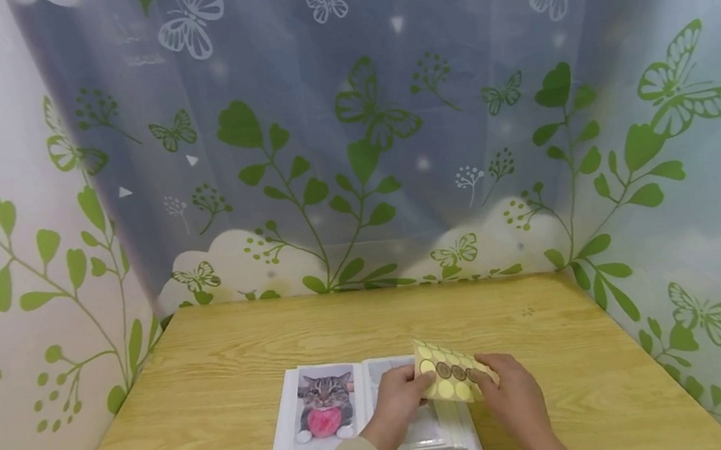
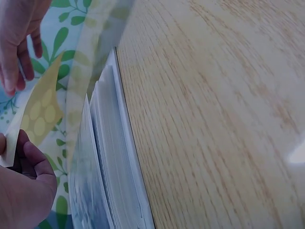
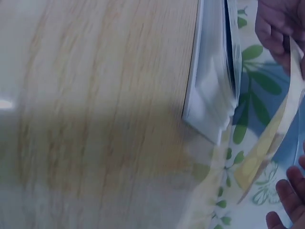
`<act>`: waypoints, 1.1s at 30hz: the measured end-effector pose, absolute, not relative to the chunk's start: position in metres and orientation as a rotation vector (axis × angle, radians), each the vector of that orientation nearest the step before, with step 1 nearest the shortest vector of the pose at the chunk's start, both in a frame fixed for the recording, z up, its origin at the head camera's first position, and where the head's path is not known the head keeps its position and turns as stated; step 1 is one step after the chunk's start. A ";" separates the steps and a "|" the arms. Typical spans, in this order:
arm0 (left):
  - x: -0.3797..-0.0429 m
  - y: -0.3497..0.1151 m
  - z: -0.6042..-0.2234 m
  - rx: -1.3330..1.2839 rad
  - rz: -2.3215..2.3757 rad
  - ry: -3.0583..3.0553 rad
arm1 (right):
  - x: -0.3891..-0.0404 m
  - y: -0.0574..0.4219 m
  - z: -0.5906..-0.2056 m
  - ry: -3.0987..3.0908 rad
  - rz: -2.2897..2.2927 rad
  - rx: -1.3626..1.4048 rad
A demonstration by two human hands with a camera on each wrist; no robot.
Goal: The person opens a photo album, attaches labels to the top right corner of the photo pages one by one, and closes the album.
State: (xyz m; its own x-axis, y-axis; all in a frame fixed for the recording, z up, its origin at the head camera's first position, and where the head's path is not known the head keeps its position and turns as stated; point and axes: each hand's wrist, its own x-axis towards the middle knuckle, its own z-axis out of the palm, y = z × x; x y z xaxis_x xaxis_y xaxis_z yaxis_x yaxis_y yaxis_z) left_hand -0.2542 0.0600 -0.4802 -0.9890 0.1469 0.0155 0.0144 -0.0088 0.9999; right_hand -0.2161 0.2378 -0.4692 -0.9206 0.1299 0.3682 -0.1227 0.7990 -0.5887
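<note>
A yellow sheet of round stickers (image 1: pixel 446 357) is being held up, tilted, above the right-hand page of an open photo album (image 1: pixel 280 449). Its left edge is being pinched by the left hand (image 1: pixel 394 401), the thumb being laid on the front and the fingers being curled behind. Nothing is being gripped by the right hand (image 1: pixel 516 395) — it is being held at the sheet's right end, thumb and fingers parted and only loosely bent, and a gap between it and the sheet is being shown in the right wrist view. One row of the yellow discs is being marked by dark brown prints (image 1: pixel 459 373).

The album is being supported flat by a wood-grain table (image 1: pixel 210 378). On its left-hand page a tabby cat photo (image 1: pixel 324 391) with a pink heart is being displayed; the right-hand page is being partly covered by the left hand. The table is being enclosed by a curtain (image 1: pixel 283 32) printed with leaves and butterflies.
</note>
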 end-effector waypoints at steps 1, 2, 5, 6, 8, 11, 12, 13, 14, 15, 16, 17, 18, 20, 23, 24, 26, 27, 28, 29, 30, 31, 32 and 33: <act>-0.254 0.059 -0.480 0.177 2.161 2.141 | -0.217 0.233 -0.469 -2.579 0.847 0.037; -0.254 0.059 -0.481 0.178 2.159 2.142 | -0.217 0.229 -0.469 -2.565 0.815 0.076; -0.254 0.057 -0.482 0.177 2.159 2.133 | -0.218 0.218 -0.469 -2.530 0.750 0.172; -0.253 0.056 -0.482 0.176 2.157 2.131 | -0.218 0.216 -0.469 -2.520 0.736 0.195; -0.253 0.055 -0.483 0.172 2.159 2.125 | -0.219 0.211 -0.470 -2.513 0.707 0.224; -0.254 0.053 -0.484 0.172 2.167 2.115 | -0.220 0.206 -0.471 -2.512 0.666 0.241; -0.254 0.053 -0.485 0.171 2.168 2.109 | -0.220 0.205 -0.472 -2.511 0.653 0.244; -0.254 0.053 -0.485 0.174 2.170 2.104 | -0.220 0.204 -0.473 -2.509 0.642 0.248; -0.254 0.053 -0.485 0.179 2.171 2.103 | -0.221 0.203 -0.474 -2.505 0.635 0.252; -0.254 0.053 -0.485 0.183 2.170 2.102 | -0.221 0.202 -0.475 -2.501 0.631 0.252; -0.254 0.052 -0.485 0.188 2.171 2.101 | -0.221 0.202 -0.476 -2.499 0.629 0.252; -0.253 0.052 -0.485 0.192 2.169 2.100 | -0.221 0.201 -0.476 -2.497 0.629 0.252; -0.254 0.053 -0.485 0.194 2.171 2.098 | -0.221 0.201 -0.477 -2.499 0.632 0.251; -0.254 0.053 -0.485 0.197 2.169 2.099 | -0.221 0.200 -0.477 -2.511 0.640 0.244; -0.254 0.053 -0.486 0.196 2.160 2.105 | -0.221 0.199 -0.477 -2.528 0.647 0.239; -0.255 0.053 -0.486 0.195 2.156 2.106 | -0.221 0.199 -0.477 -2.529 0.648 0.238; -0.255 0.053 -0.487 0.200 2.150 2.110 | -0.221 0.200 -0.477 -2.520 0.655 0.244; -0.255 0.053 -0.488 0.207 2.148 2.111 | -0.222 0.200 -0.478 -2.513 0.661 0.249; -0.255 0.053 -0.488 0.213 2.146 2.108 | -0.222 0.200 -0.478 -2.510 0.667 0.253; -0.255 0.053 -0.488 0.220 2.144 2.104 | -0.222 0.200 -0.477 -2.509 0.679 0.251; -0.255 0.053 -0.488 0.229 2.142 2.103 | -0.221 0.200 -0.477 -2.509 0.695 0.252; -0.256 0.052 -0.489 0.239 2.138 2.099 | -0.221 0.200 -0.476 -2.513 0.717 0.248; -0.255 0.052 -0.489 0.251 2.136 2.095 | -0.221 0.200 -0.475 -2.525 0.735 0.233; -0.255 0.051 -0.488 0.263 2.129 2.091 | -0.220 0.200 -0.473 -2.534 0.756 0.223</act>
State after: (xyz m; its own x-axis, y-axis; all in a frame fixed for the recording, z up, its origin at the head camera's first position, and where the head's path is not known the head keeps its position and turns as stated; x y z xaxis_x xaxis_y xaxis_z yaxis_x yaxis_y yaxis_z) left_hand -0.2549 0.0512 -0.4884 -0.9740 0.2253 0.0230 0.0189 -0.0204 0.9996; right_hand -0.2203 0.2000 -0.4733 -0.8700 -0.0177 0.4928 -0.2848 0.8338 -0.4729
